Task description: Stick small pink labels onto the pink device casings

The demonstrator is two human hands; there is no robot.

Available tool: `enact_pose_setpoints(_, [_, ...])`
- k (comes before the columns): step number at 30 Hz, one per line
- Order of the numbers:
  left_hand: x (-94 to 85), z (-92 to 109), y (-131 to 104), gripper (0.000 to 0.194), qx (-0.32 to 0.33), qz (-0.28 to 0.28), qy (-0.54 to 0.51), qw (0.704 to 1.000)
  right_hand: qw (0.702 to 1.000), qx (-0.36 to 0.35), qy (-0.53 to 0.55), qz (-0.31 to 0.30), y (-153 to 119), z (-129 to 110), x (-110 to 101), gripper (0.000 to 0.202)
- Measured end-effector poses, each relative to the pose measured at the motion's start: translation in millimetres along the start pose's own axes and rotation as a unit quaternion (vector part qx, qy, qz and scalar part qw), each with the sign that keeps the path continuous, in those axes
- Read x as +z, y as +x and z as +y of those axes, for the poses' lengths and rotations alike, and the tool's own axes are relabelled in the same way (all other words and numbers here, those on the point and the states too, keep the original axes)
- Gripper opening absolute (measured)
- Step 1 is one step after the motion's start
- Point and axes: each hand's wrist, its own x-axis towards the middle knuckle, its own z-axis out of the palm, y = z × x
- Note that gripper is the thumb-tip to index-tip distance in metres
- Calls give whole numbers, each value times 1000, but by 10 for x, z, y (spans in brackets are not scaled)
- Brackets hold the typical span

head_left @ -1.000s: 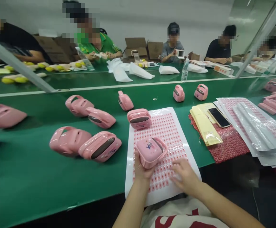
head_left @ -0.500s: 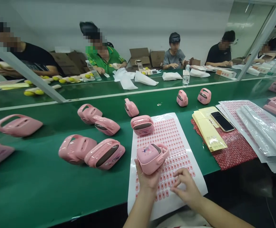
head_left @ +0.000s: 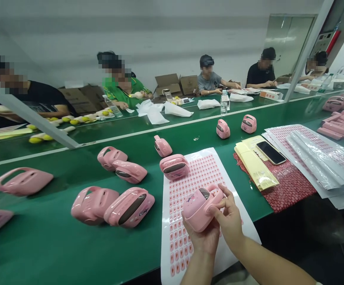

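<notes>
A pink handled case (head_left: 197, 209) with a dark window and small printed figures is held over a white sheet (head_left: 167, 237) covered with rows of small red-and-pink stickers. My left hand (head_left: 204, 237) cups the case from below, its fingers round the body. My right hand (head_left: 228, 215) has its fingers bent against the handle's side; whether a sticker is between them is hidden. Another pink case (head_left: 174, 166) rests on the sheet's far left corner. To the left, two pink cases (head_left: 129, 208) touch each other on the green table (head_left: 56, 249).
A phone (head_left: 271, 152) and yellow papers (head_left: 256, 168) lie on red bubble wrap (head_left: 290, 190) at right, beside sticker sheets under clear plastic (head_left: 317, 158). More pink cases stand about the table. Across it, several people sit behind bottles, white bags and a slanted metal post (head_left: 35, 111).
My right hand has moved from above the sticker sheet up to the handle of the case. The case and my left hand have shifted right and down in view.
</notes>
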Motion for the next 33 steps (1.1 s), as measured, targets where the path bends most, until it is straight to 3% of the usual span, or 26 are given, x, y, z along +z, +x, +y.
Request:
enact_pose_setpoints(4, [0, -17, -15, 47, -4, -19, 27, 999, 999, -27, -23, 0, -24, -15, -5, 26])
enact_pose_setpoints(8, [68, -57, -34, 51, -23, -80, 52, 995, 996, -69, -55, 15, -46, 50, 3, 26])
enact_pose_setpoints(12, [116, -87, -59, 56, -37, -111, 56, 992, 979, -164, -113, 49, -71, 97, 22, 21])
enact_pose_setpoints(14, [105, -81, -74, 56, -40, -97, 41, 994, 953, -257, -154, 51, -62, 90, 4, 15])
enact_pose_setpoints(17, [57, -56, -90, 63, -44, -78, 27, 996, 883, -405, -236, 31, -15, 66, -72, 8])
enact_pose_setpoints(19, [19, -44, -93, 63, -36, -66, 24, 997, 847, -446, -288, 19, 24, 53, -130, 9])
enact_pose_setpoints(21, [-10, -45, -94, 55, -17, -47, 19, 999, 850, -429, -304, 19, 51, 46, -167, 18])
enact_pose_setpoints(25, [-23, -81, -107, 50, -6, -25, 17, 1000, 914, -313, -257, -6, 38, 45, -160, 44])
enact_pose_setpoints(29, [12, -113, -142, 58, -26, -24, 18, 999, 954, -223, -198, -40, -33, 55, -126, 39])
enact_pose_setpoints(33, [24, -116, -163, 55, -38, 1, -9, 999, 961, -212, -167, -57, -45, 76, -131, 35])
